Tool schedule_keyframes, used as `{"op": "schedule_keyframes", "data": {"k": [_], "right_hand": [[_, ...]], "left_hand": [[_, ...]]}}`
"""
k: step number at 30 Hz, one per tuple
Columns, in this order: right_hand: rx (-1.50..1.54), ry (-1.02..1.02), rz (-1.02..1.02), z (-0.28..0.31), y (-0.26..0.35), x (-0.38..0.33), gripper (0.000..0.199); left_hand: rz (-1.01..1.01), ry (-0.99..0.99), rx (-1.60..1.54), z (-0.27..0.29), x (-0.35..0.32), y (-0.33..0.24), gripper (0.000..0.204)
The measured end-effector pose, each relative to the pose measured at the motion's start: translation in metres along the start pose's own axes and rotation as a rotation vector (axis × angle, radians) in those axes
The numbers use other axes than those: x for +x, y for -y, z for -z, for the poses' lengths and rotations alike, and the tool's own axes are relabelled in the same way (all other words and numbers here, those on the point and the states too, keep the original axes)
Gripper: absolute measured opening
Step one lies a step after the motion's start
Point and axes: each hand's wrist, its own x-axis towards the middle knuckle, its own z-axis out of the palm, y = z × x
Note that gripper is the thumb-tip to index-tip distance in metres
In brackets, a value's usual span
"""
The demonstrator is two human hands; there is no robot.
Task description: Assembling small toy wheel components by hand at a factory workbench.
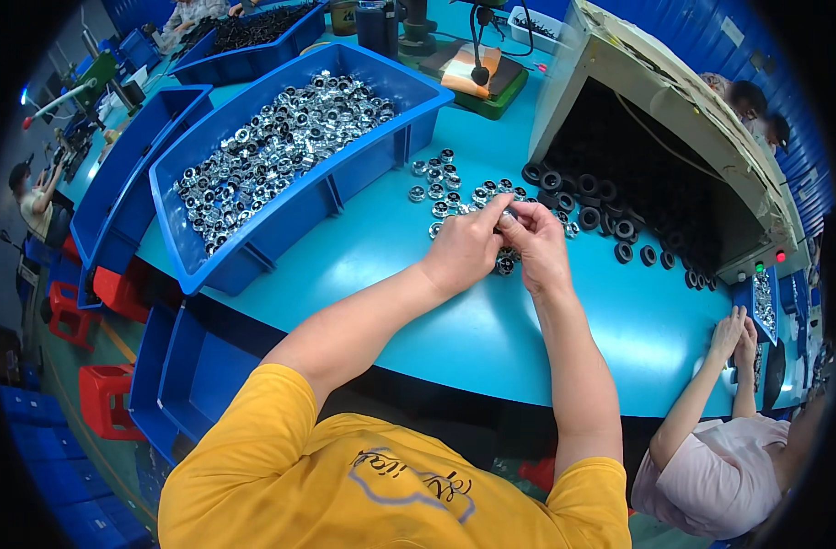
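Over the table, my left hand [464,249] and my right hand [540,249] meet, fingers pinched together at one spot. Whatever sits between the fingertips is small, dark in part and mostly hidden by them. Small shiny metal hubs with dark centres [416,194] lie loose just beyond and to the left of my hands, and a few show beneath them. To the right, black rubber rings [624,252] spread out from a heap inside the opening of a pale box-shaped machine [562,101].
A big blue bin [294,203] full of such metal parts stands at left on the turquoise table [345,284]. Behind it is another blue bin [281,46] with black pieces. A green-based device [496,102] stands at the back. At right, a co-worker's hands [734,334] work nearby.
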Motion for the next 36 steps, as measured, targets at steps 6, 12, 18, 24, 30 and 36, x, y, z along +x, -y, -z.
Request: {"op": "schedule_keyframes", "data": {"k": [6, 12, 18, 24, 30, 36], "right_hand": [[0.177, 0.169, -0.163, 0.007, 0.013, 0.001, 0.033], [0.231, 0.184, -0.204, 0.008, 0.010, 0.001, 0.034], [0.217, 0.040, -0.105, 0.005, -0.005, 0.004, 0.027], [0.160, 0.008, -0.013, -0.008, -0.002, -0.002, 0.026], [0.213, 0.084, -0.067, 0.001, -0.008, 0.005, 0.027], [0.247, 0.112, -0.125, 0.006, 0.006, 0.003, 0.031]], "left_hand": [[0.039, 0.020, -0.229, 0.006, 0.006, 0.003, 0.047], [0.101, -0.003, -0.320, 0.006, 0.005, -0.002, 0.048], [0.083, -0.061, -0.261, -0.003, 0.001, 0.002, 0.047], [-0.001, -0.147, -0.043, -0.005, -0.005, -0.002, 0.044], [0.049, -0.092, -0.190, -0.003, 0.002, 0.004, 0.045], [0.097, -0.026, -0.432, 0.004, 0.007, 0.002, 0.045]]}}
